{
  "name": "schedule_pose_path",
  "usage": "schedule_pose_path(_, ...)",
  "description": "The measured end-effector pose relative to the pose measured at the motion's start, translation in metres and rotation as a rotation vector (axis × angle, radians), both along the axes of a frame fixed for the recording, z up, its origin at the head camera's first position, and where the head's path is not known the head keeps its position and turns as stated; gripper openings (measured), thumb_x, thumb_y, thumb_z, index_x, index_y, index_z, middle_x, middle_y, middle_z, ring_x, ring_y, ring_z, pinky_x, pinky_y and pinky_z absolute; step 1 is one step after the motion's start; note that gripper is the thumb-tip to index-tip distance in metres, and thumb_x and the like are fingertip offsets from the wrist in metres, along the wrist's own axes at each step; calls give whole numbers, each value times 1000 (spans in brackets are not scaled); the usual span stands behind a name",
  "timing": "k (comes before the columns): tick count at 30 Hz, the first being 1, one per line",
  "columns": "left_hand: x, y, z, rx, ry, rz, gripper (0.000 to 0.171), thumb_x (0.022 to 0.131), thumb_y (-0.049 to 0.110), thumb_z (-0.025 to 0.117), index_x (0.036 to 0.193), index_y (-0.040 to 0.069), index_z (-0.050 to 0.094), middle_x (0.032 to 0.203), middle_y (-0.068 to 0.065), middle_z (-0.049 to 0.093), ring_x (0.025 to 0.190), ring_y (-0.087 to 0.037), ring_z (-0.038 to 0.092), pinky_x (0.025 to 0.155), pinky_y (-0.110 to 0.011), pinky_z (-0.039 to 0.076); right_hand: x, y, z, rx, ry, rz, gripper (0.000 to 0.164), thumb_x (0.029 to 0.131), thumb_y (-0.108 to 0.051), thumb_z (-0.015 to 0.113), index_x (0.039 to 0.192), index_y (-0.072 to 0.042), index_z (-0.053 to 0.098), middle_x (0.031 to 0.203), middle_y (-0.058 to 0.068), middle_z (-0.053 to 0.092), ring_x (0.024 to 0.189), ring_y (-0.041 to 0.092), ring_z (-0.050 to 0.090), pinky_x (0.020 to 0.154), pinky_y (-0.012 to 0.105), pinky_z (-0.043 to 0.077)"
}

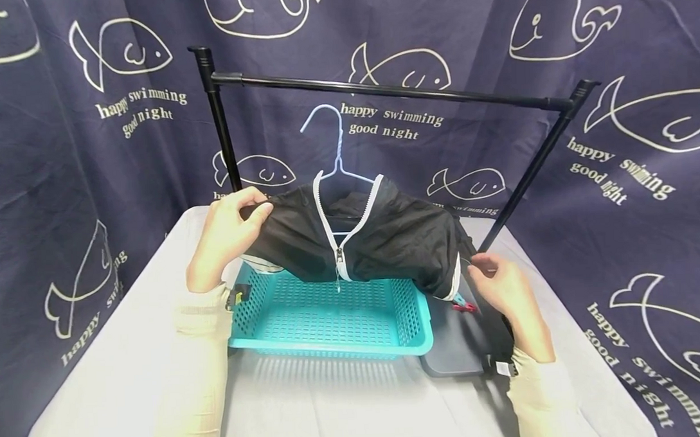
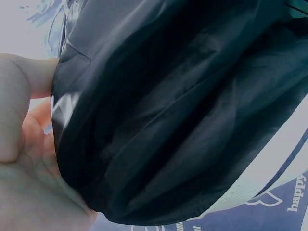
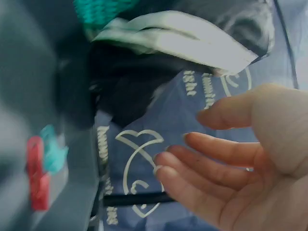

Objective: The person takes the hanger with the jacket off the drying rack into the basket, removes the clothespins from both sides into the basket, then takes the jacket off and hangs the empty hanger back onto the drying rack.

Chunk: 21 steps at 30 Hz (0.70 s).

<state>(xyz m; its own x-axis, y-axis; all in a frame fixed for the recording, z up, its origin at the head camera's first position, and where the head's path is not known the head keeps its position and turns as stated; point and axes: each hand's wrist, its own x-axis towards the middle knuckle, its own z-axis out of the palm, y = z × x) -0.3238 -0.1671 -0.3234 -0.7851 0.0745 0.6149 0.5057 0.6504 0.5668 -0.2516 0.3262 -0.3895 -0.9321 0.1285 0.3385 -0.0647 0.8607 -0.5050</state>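
A black zip jacket (image 1: 411, 232) with white-edged collar and cuffs hangs on a light blue wire hanger (image 1: 340, 145), whose hook stands up out of the neck opening. My left hand (image 1: 226, 232) pinches the fabric at the left shoulder; the left wrist view has the thumb on the near side of the dark cloth (image 2: 159, 115), the other fingers partly hidden behind. At the other sleeve, my right hand (image 1: 505, 287) is beside the white cuff. In the right wrist view its loosely bent fingers (image 3: 207, 173) hold nothing and stand apart from the cuff (image 3: 187, 41).
Behind the jacket stands a black rack (image 1: 392, 91) with a horizontal bar. Below is a teal perforated basket (image 1: 331, 346) on the white table (image 1: 333, 405). A dark grey bin (image 1: 453, 359) beside it contains a red clothespin (image 3: 37, 173) and a blue one (image 3: 54, 151).
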Motion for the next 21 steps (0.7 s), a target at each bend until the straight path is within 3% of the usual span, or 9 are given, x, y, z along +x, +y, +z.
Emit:
schedule_pose_path(4, 1, -3, 0, -1, 6, 7, 8, 98, 22, 67, 96, 17, 74, 98, -5, 74, 87, -26, 61, 77, -43, 39, -2, -16, 21, -43, 134, -30, 29, 98, -25, 63, 122, -11, 73, 109, 11, 78, 95, 27, 74, 82, 34, 50)
schedule_pose_path(8, 0, -6, 1, 1, 14, 13, 9, 98, 21, 66, 97, 16, 74, 97, -7, 74, 87, -28, 61, 78, -44, 40, -6, -34, 46, -110, 243, -53, 27, 98, -26, 63, 121, -19, 75, 104, 4, 79, 84, -3, 68, 76, 18, 45)
schedule_pose_path(11, 0, -7, 2, 1, 21, 21, 10, 99, 21, 66, 98, 16, 75, 97, -7, 74, 88, -28, 61, 79, -44, 40, -11, -44, 64, -177, 269, -36, 26, 100, -27, 61, 121, -22, 76, 105, 2, 79, 78, -18, 61, 74, 13, 43)
schedule_pose_path(16, -1, -8, 2, 8, 26, 26, 11, 99, 21, 65, 99, 16, 75, 95, -5, 74, 89, -27, 62, 78, -44, 41, -19, -55, 87, -234, 298, 28, 26, 102, -26, 60, 122, -22, 75, 110, 4, 79, 80, -20, 62, 74, 11, 45)
schedule_pose_path(21, -1, -10, 2, 18, 25, 35, 10, 98, 22, 66, 99, 17, 74, 93, -3, 73, 87, -25, 62, 77, -42, 41, -29, -69, 100, -250, 322, 92, 24, 101, -26, 63, 121, -21, 75, 111, 2, 78, 86, -16, 64, 80, 12, 46)
